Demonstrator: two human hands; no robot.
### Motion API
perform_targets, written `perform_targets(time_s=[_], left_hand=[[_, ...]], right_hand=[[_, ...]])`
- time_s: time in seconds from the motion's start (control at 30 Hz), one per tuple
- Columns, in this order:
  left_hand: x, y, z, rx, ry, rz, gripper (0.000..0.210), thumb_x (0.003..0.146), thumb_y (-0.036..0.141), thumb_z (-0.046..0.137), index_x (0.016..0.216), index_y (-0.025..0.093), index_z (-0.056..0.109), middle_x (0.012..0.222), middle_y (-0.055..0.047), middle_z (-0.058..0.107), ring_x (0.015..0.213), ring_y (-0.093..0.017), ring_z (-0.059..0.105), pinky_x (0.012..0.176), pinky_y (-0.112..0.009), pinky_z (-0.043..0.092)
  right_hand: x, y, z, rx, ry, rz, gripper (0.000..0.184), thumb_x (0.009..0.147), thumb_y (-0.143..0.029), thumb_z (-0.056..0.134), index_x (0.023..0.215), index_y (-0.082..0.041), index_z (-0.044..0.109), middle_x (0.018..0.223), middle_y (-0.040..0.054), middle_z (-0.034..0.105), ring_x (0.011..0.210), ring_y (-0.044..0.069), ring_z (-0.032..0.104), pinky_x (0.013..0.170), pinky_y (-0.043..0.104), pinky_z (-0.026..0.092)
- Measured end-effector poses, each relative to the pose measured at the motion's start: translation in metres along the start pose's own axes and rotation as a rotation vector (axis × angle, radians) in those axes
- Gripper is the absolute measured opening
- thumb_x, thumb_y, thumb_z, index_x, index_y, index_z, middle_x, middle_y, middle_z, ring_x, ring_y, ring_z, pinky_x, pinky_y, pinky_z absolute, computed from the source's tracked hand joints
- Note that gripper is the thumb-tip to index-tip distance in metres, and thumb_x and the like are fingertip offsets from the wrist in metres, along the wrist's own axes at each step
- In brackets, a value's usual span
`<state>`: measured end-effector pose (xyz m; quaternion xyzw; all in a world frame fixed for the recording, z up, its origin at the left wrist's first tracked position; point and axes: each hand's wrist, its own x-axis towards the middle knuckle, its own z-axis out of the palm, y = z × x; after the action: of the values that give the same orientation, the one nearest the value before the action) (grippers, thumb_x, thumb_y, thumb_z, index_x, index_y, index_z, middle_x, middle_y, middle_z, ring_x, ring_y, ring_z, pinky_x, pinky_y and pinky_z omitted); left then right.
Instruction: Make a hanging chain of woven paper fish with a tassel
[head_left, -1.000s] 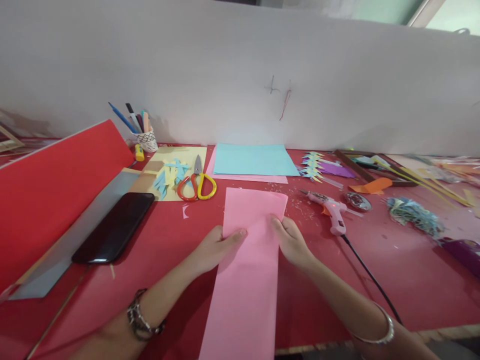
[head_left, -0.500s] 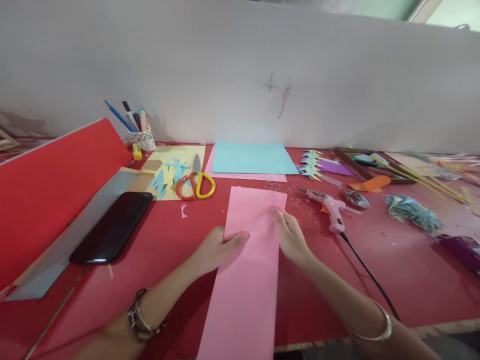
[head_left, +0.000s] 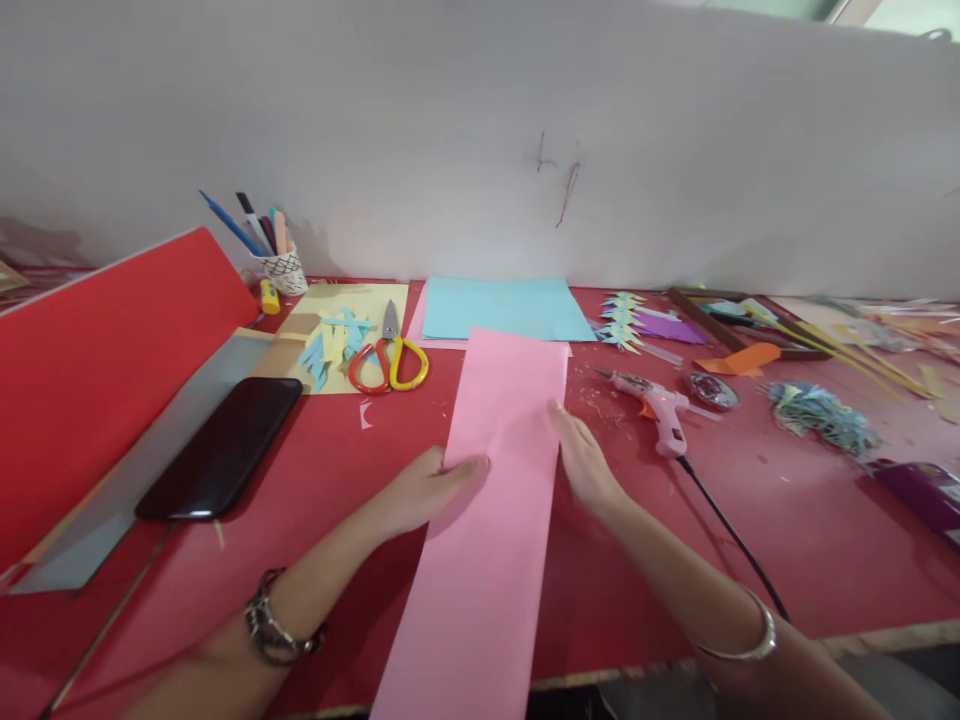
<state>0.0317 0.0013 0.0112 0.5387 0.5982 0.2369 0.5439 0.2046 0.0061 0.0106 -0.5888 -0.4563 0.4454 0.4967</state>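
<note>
A long folded strip of pink paper (head_left: 487, 540) stretches from the middle of the red table toward me. My left hand (head_left: 431, 490) grips its left side, thumb lying on top and fingers hidden underneath. At the right edge, my right hand (head_left: 589, 465) holds the paper with the thumb along the border; its other fingers are mostly out of sight. The far end of the strip overlaps the front of a light blue sheet (head_left: 506, 308) that rests on pink paper. Left of the strip lie scissors (head_left: 389, 350) with red and yellow handles.
A pink glue gun (head_left: 660, 410) with a black cord lies on the right, near a bundle of blue-green strands (head_left: 821, 418). On the left are a black phone (head_left: 221, 450), a red board (head_left: 112, 370) and a pen cup (head_left: 285, 272). Blue and yellow scraps (head_left: 337, 340) sit beside the scissors.
The pink paper has moved away from me, so its far end now reaches the light blue sheet. My right thumb has slid off the paper's face to its right edge.
</note>
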Motion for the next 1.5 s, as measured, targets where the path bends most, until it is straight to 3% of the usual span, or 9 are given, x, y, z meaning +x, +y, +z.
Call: perform_targets(time_s=[0.23, 0.33, 0.57, 0.73, 0.87, 0.97, 1.23, 1.4, 1.5], left_hand=[[0.003, 0.001, -0.003, -0.016, -0.026, 0.041, 0.047, 0.066, 0.057, 0.055, 0.085, 0.014, 0.062, 0.094, -0.009, 0.066, 0.093, -0.028, 0.058, 0.073, -0.033, 0.044], [0.004, -0.001, -0.003, -0.052, -0.102, 0.056, 0.047, 0.069, 0.056, 0.053, 0.088, 0.014, 0.062, 0.093, -0.009, 0.067, 0.094, -0.028, 0.058, 0.075, -0.034, 0.045], [0.003, 0.0, 0.0, -0.149, -0.327, 0.074, 0.033, 0.075, 0.044, 0.053, 0.095, 0.02, 0.063, 0.097, -0.002, 0.068, 0.09, -0.021, 0.061, 0.074, -0.028, 0.047], [0.004, -0.002, 0.0, -0.041, -0.215, 0.109, 0.04, 0.071, 0.051, 0.054, 0.089, 0.016, 0.064, 0.092, -0.004, 0.068, 0.093, -0.025, 0.059, 0.074, -0.03, 0.046], [0.005, -0.003, -0.003, 0.033, -0.094, 0.072, 0.046, 0.067, 0.056, 0.054, 0.083, 0.015, 0.064, 0.084, -0.006, 0.068, 0.087, -0.027, 0.06, 0.067, -0.031, 0.046], [0.004, -0.002, -0.006, 0.035, -0.062, 0.063, 0.047, 0.065, 0.057, 0.056, 0.086, 0.015, 0.064, 0.085, -0.006, 0.067, 0.086, -0.027, 0.06, 0.069, -0.033, 0.046], [0.003, 0.0, -0.008, -0.005, -0.068, 0.028, 0.049, 0.065, 0.057, 0.056, 0.092, 0.016, 0.062, 0.097, -0.008, 0.066, 0.092, -0.027, 0.059, 0.076, -0.035, 0.045], [0.003, 0.002, -0.005, 0.129, 0.058, 0.007, 0.046, 0.063, 0.059, 0.057, 0.072, 0.014, 0.061, 0.072, -0.005, 0.064, 0.074, -0.025, 0.06, 0.06, -0.031, 0.045], [0.003, 0.002, -0.006, 0.075, 0.03, 0.054, 0.042, 0.062, 0.056, 0.059, 0.068, 0.014, 0.061, 0.063, -0.003, 0.063, 0.068, -0.023, 0.06, 0.056, -0.029, 0.044]], right_hand=[[-0.003, 0.002, 0.002, -0.228, -0.211, 0.014, 0.057, 0.061, -0.074, 0.036, 0.049, -0.019, 0.039, 0.049, -0.0044, 0.032, 0.047, 0.008, 0.033, 0.047, 0.024, 0.027], [-0.002, 0.003, 0.001, -0.249, -0.188, -0.034, 0.056, 0.063, -0.074, 0.034, 0.048, -0.02, 0.035, 0.048, -0.0052, 0.027, 0.046, 0.007, 0.027, 0.045, 0.024, 0.023], [0.0, 0.0, 0.002, -0.133, -0.124, -0.034, 0.058, 0.057, -0.076, 0.04, 0.045, -0.02, 0.034, 0.046, -0.0042, 0.032, 0.044, 0.006, 0.029, 0.042, 0.022, 0.023], [-0.002, -0.004, 0.002, -0.092, -0.121, 0.018, 0.056, 0.054, -0.075, 0.044, 0.047, -0.019, 0.04, 0.049, -0.0023, 0.038, 0.048, 0.009, 0.036, 0.045, 0.023, 0.031], [-0.004, -0.002, 0.001, -0.159, -0.242, 0.051, 0.053, 0.061, -0.071, 0.043, 0.05, -0.018, 0.044, 0.054, -0.0001, 0.046, 0.056, 0.012, 0.045, 0.053, 0.024, 0.038], [-0.004, 0.001, 0.0, -0.172, -0.351, 0.068, 0.055, 0.064, -0.071, 0.041, 0.051, -0.017, 0.045, 0.054, -0.0003, 0.047, 0.056, 0.012, 0.045, 0.054, 0.024, 0.038], [-0.003, 0.002, -0.001, -0.17, -0.419, 0.054, 0.06, 0.062, -0.074, 0.039, 0.049, -0.016, 0.045, 0.049, -0.0015, 0.043, 0.051, 0.01, 0.043, 0.05, 0.024, 0.035], [-0.005, 0.005, -0.001, -0.109, -0.483, 0.066, 0.053, 0.067, -0.066, 0.045, 0.057, -0.015, 0.053, 0.056, 0.0003, 0.051, 0.056, 0.011, 0.048, 0.056, 0.025, 0.039], [-0.005, 0.007, -0.001, -0.171, -0.469, 0.085, 0.051, 0.068, -0.063, 0.046, 0.053, -0.015, 0.051, 0.05, -0.0012, 0.047, 0.05, 0.01, 0.044, 0.05, 0.024, 0.037]])
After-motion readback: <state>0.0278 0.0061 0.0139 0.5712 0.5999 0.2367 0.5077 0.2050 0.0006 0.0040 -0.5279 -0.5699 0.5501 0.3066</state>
